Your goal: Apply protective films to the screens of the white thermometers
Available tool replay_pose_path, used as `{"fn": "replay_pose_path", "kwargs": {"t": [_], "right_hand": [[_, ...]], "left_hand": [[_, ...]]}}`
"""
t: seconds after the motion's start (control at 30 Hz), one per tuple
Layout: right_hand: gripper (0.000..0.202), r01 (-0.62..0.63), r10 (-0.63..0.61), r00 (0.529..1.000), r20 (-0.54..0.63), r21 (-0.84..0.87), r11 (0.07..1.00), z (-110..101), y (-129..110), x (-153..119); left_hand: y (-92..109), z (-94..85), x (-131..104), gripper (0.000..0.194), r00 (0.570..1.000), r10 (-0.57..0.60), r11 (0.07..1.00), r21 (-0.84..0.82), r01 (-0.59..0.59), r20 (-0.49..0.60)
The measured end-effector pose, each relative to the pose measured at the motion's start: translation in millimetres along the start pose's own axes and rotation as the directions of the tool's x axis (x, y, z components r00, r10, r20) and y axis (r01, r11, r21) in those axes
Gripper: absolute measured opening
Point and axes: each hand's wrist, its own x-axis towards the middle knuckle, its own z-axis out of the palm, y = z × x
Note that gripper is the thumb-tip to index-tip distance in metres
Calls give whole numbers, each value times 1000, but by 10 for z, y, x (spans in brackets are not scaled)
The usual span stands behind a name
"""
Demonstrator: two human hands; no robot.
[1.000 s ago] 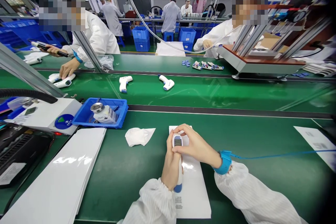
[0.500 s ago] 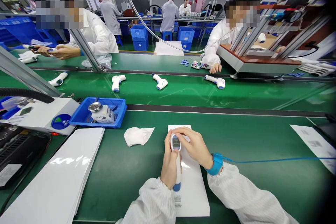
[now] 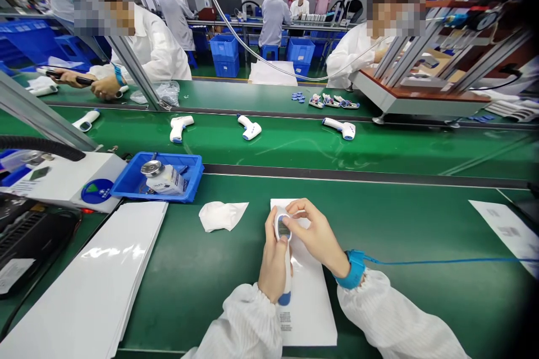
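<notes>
The left hand [image 3: 273, 269] is wrapped around the handle of a white-and-blue thermometer [image 3: 288, 275], its thumb just below the small screen. The right hand [image 3: 322, 238], fingers half curled, sets a fingertip on the screen and hides part of it; whether it also grips the head, I cannot tell. The thermometer is over a white sheet [image 3: 311, 308] with small print near its lower left; whether the two touch is unclear. A blue strap [image 3: 352, 270] circles the right wrist, its cord [image 3: 442, 261] running off to the right above the green table [image 3: 400, 207].

To the left lies a stack of glossy white sheets [image 3: 92, 275], with a black machine [image 3: 33, 241] beyond its left edge. A crumpled tissue [image 3: 222, 216] sits between the stack and the hands. Behind it, a blue tray [image 3: 189, 193] holds a metal-capped bottle [image 3: 165, 178], next to a white box [image 3: 103, 165]. A printed paper [image 3: 507, 227] lies well apart at right.

Farther off, four more thermometers [image 3: 181, 128] rest spaced along a green belt [image 3: 286, 151]. A slanting metal post [image 3: 37, 109] blocks the belt's left end. Across it, one co-worker's hand [image 3: 106, 87] is near another post [image 3: 133, 70].
</notes>
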Motion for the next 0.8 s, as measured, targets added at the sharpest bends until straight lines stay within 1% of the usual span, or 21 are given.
{"fn": "replay_pose_path", "kwargs": {"t": [0.07,0.13,0.17,0.2,0.23,0.27,0.3,0.33,0.37,0.4,0.43,0.47,0.5,0.57,0.6,0.63,0.7,0.73,0.8], "right_hand": [[15,-42,42,997,58,-7,999,6,-6,37],[17,-103,101,993,67,22,994,5,-21,88],[19,-132,130,990,53,46,990,6,-35,113],[21,-158,155,987,42,68,985,10,-57,135],[24,-178,174,983,55,83,981,19,-86,151],[27,-189,179,978,106,92,978,33,-121,161],[29,-194,172,966,192,100,976,53,-161,165],[30,-196,158,945,286,107,975,78,-199,169],[30,-191,140,920,366,108,976,103,-231,177],[29,-180,124,899,419,97,979,127,-252,197],[27,-165,117,891,438,73,984,147,-256,238],[25,-143,116,898,425,33,989,158,-240,306],[24,-114,115,915,386,-27,993,160,-203,408],[26,-75,136,956,259,-233,970,128,-79,712],[28,-69,139,973,183,-346,936,98,-1,907],[30,-107,170,982,85,-493,864,62,77,1119],[34,-169,187,982,-32,-593,787,0,211,1556],[36,-193,181,980,-83,-627,755,-14,256,1763],[43,-211,154,978,-144,-665,716,29,295,2135]], "left_hand": [[5,-8,9,65,1000,-9,1000,-25,9,0],[39,-27,44,66,1000,2,995,-98,-2,0],[74,-37,74,66,999,31,990,-134,-33,-19],[123,-48,113,66,995,79,984,-156,-87,-60],[185,-58,160,66,984,134,976,-158,-152,-117],[258,-66,213,65,967,182,968,-142,-209,-178],[339,-72,270,65,950,215,962,-119,-246,-225],[422,-77,327,64,941,230,960,-102,-262,-249],[503,-83,383,63,940,230,959,-103,-262,-251],[574,-91,437,62,946,223,960,-116,-255,-236],[631,-103,487,61,952,221,959,-128,-252,-213],[669,-122,534,60,953,232,957,-130,-259,-194],[685,-149,580,60,952,248,956,-114,-270,-179],[645,-229,673,63,947,273,960,-14,-279,-167],[593,-279,723,64,944,283,959,59,-277,-171],[525,-332,775,63,938,295,953,129,-275,-180],[369,-431,882,57,923,328,931,236,-279,-202],[296,-471,934,51,913,349,921,258,-292,-210],[186,-517,1019,45,898,386,905,277,-324,-211]]}}
